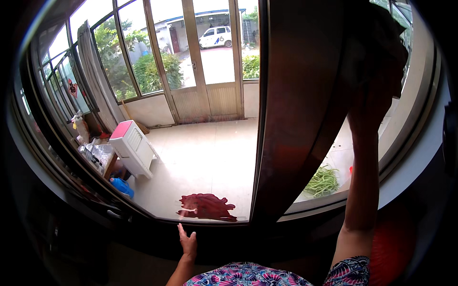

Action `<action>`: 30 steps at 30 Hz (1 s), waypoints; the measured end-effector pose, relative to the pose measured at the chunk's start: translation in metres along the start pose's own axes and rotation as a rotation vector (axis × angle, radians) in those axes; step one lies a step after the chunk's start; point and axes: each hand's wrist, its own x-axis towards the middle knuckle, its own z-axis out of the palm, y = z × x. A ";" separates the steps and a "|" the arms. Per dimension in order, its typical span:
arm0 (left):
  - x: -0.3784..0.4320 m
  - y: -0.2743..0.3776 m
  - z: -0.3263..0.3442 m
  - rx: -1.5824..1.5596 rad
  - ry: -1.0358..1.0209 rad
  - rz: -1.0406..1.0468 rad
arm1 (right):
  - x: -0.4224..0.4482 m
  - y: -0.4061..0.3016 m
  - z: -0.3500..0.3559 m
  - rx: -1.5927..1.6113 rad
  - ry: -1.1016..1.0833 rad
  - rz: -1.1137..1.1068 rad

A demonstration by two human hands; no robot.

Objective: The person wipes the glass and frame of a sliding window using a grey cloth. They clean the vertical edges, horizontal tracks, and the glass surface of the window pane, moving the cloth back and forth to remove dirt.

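My right arm reaches up at the right, and my right hand (pixel 374 96) is in deep shadow beside the dark frame post (pixel 286 118). A dark, bulky shape with a ragged edge, apparently a cloth (pixel 388 46), is bunched in that hand; its detail is lost in the dark. Low in front of me, my left hand (pixel 188 243) holds nothing, its fingers apart. It is just below the bottom edge of a large glass pane (pixel 211 161). A dark red cut-out decal (pixel 209 207) appears on the lower part of this pane, above the left hand.
Beyond the glass, a white plastic stool with a pink top (pixel 134 146) stands near a blue jug (pixel 121 186) and a low table with bottles (pixel 96 155). Green bean pods (pixel 323 181) lie piled at the right. A metal-framed double door (pixel 207 71) faces a yard with a white van (pixel 215 37).
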 end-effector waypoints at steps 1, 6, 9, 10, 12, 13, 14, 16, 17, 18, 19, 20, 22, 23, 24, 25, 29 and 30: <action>0.000 0.001 0.003 0.001 -0.001 -0.001 | -0.028 -0.016 -0.011 0.008 -0.054 0.043; -0.002 0.025 0.021 -0.029 -0.051 0.002 | -0.250 -0.124 -0.118 -0.045 -0.318 0.164; -0.011 0.013 0.022 -0.091 -0.049 -0.017 | -0.398 -0.171 -0.190 0.129 -0.903 0.048; -0.012 0.008 0.023 -0.079 -0.046 0.006 | -0.397 -0.167 -0.194 0.122 -0.936 0.025; -0.014 -0.001 0.029 -0.057 -0.057 0.054 | -0.392 -0.156 -0.205 0.092 -1.007 -0.018; -0.016 0.000 0.032 -0.040 -0.055 0.050 | -0.382 -0.138 -0.201 0.162 -0.998 -0.065; -0.017 0.002 0.036 -0.025 -0.055 0.047 | -0.368 -0.123 -0.197 0.181 -0.952 -0.123; -0.025 0.019 0.053 0.008 -0.067 0.033 | -0.296 -0.086 -0.170 0.148 -0.861 -0.185; -0.029 0.023 0.056 -0.031 -0.076 0.009 | -0.255 -0.066 -0.149 0.129 -0.776 -0.192; -0.035 0.024 0.056 -0.071 -0.072 -0.018 | -0.211 -0.048 -0.125 0.125 -0.669 -0.188; -0.041 0.027 0.057 -0.116 -0.066 -0.046 | -0.163 -0.029 -0.100 0.121 -0.552 -0.177; -0.050 0.033 0.059 -0.144 -0.038 -0.065 | -0.114 -0.010 -0.076 0.121 -0.427 -0.156; -0.064 0.046 0.065 -0.098 -0.006 -0.079 | -0.022 0.026 -0.035 0.121 -0.180 -0.121; -0.069 0.050 0.069 -0.076 -0.002 -0.079 | 0.017 0.043 -0.024 0.102 -0.072 -0.122; -0.068 0.054 0.079 -0.101 -0.032 -0.070 | 0.054 0.066 -0.019 0.043 0.013 -0.141; -0.057 0.065 0.108 -0.143 -0.132 -0.036 | 0.085 0.090 -0.046 -0.099 0.072 -0.222; -0.097 0.055 0.094 -0.172 0.041 -0.109 | 0.039 0.040 -0.014 0.042 0.114 -0.080; -0.103 0.051 0.094 -0.168 0.042 -0.120 | 0.009 0.018 -0.022 0.088 0.044 -0.029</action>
